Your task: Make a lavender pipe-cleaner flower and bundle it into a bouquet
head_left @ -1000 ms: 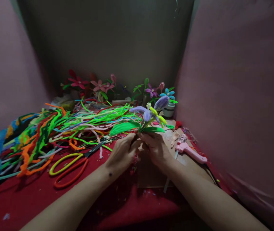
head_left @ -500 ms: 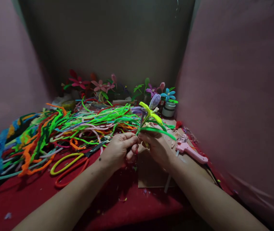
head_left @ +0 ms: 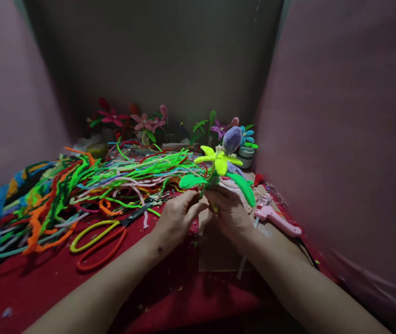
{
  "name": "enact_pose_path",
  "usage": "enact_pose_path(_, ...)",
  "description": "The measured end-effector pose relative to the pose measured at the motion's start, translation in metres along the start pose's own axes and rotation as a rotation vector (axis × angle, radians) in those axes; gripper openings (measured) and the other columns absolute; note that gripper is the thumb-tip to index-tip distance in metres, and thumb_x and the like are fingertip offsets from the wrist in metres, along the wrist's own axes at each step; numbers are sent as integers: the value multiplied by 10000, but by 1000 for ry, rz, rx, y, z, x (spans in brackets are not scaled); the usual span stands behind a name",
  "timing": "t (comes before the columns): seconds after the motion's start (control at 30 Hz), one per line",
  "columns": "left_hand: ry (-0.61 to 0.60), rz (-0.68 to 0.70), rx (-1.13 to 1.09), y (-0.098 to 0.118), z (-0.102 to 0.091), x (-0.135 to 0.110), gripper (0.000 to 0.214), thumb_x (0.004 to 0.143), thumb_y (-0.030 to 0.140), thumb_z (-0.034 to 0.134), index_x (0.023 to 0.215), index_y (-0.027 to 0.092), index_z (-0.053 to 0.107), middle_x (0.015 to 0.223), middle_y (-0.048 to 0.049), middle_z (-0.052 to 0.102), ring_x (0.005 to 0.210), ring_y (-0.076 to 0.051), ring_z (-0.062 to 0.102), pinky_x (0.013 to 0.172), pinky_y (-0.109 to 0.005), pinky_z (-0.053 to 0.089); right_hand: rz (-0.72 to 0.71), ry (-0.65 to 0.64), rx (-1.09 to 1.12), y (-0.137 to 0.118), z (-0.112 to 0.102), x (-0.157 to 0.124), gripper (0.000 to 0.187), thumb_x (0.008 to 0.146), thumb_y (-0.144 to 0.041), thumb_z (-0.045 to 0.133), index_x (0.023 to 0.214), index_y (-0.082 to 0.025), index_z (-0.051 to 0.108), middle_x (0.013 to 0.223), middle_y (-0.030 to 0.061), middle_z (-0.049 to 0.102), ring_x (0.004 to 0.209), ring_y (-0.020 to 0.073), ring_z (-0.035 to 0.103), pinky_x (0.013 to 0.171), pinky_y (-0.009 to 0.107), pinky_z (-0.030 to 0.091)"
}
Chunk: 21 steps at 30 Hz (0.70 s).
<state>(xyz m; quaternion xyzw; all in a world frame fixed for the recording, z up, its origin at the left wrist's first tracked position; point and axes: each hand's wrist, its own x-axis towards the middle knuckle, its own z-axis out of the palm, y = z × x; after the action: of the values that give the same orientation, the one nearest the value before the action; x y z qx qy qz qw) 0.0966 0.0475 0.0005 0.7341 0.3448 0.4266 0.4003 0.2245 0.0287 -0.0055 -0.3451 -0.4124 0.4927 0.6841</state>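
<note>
Between my hands stands a pipe-cleaner flower point(head_left: 220, 163) with yellow petals, a purple bud point(head_left: 232, 140) and green leaves point(head_left: 241, 186). My right hand point(head_left: 230, 211) is closed round its green stem below the leaves. On the stem's left side, the thumb and fingers of my left hand point(head_left: 180, 215) pinch it just under the left leaf. The lower end of the stem is hidden by my fingers. Left of my left hand lie scissors point(head_left: 96, 232) with one yellow and one red handle loop.
Many loose coloured pipe cleaners point(head_left: 142, 174) heap across the left and middle. A pink glue gun point(head_left: 277, 220) rests at right by a cardboard sheet point(head_left: 218, 250). Finished pipe-cleaner flowers point(head_left: 142, 121) and a small jar point(head_left: 245, 157) line the back. Red cloth point(head_left: 170, 297) covers the table.
The flower has turned, so its yellow petals now face me and the leaves spread to both sides. My left hand has shifted slightly on the stem.
</note>
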Motion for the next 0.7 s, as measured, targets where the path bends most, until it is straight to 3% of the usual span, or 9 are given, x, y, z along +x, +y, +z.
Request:
enact_pose_path(0.1,106,113,198,-2,3,-4,172,807,242,548,651,199,607,545,30,523,532,-105,462,553,-201,335,6,-19,-28,0,0,0,85,646,-247,664,621,-172,632,559,-46,490,524,88,345,530,253,284)
enact_pose_path(0.3,135,54,98,0,3,-5,262,808,203,515,547,194,532,447,48,443,452,-94,394,491,-204,303,45,-74,-169,-6,0,-2,107,633,-269,696,684,-175,693,586,-38,525,507,78,306,518,243,280)
enact_pose_path(0.53,97,-180,-255,3,3,0,318,786,275,564,502,168,470,398,57,408,358,-57,336,388,-195,250,-1,-71,-159,-5,4,-2,136,675,-308,664,651,-178,635,611,-40,496,525,79,319,493,233,249)
enact_pose_path(0.7,-4,-331,-721,10,8,-2,269,792,269,592,573,135,510,426,64,407,330,-18,298,358,-147,250,40,-15,-35,1,5,-2,136,702,-273,652,643,-183,569,582,-54,469,488,68,313,446,216,232)
